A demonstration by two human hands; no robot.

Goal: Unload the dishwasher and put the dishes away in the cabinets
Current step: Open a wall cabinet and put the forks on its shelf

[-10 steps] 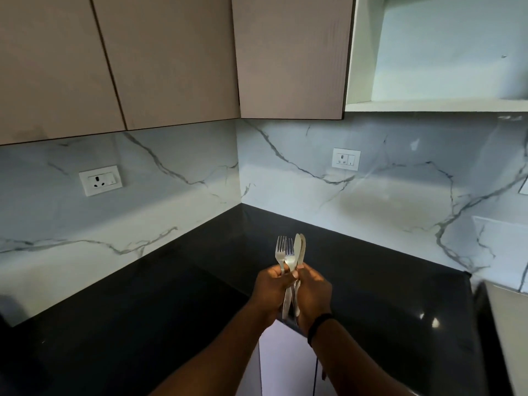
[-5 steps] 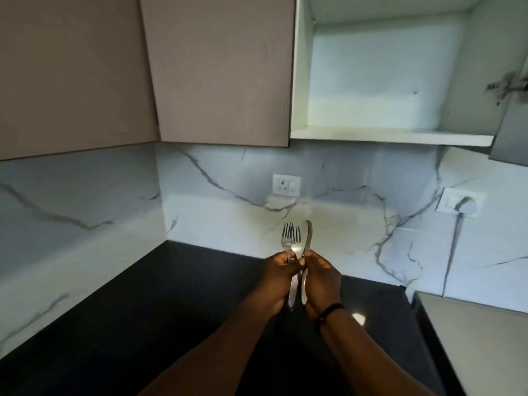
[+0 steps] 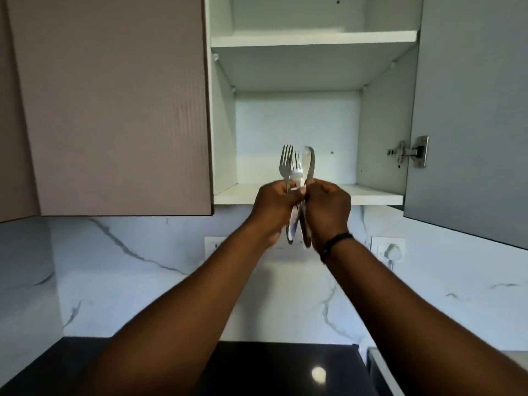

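Cutlery [image 3: 297,172], stiff, light and slick, I keep clamped by its handles in my left hand [image 3: 275,205] and right hand [image 3: 328,208], just below the cabinet shelf [image 3: 374,197].

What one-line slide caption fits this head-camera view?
Both hands, left hand and right hand, grip a cutlery bundle before the open cabinet's bottom shelf.

both arms extend forward and upward, forearms converging toward the centre. the left hand [image 3: 275,202] and right hand [image 3: 327,205] meet side by side, knuckles touching, backs toward the camera. fingers of both hands are curled around a bundle of cutlery [image 3: 297,170] held upright between them. a dark band [image 3: 335,243] encircles the right wrist.
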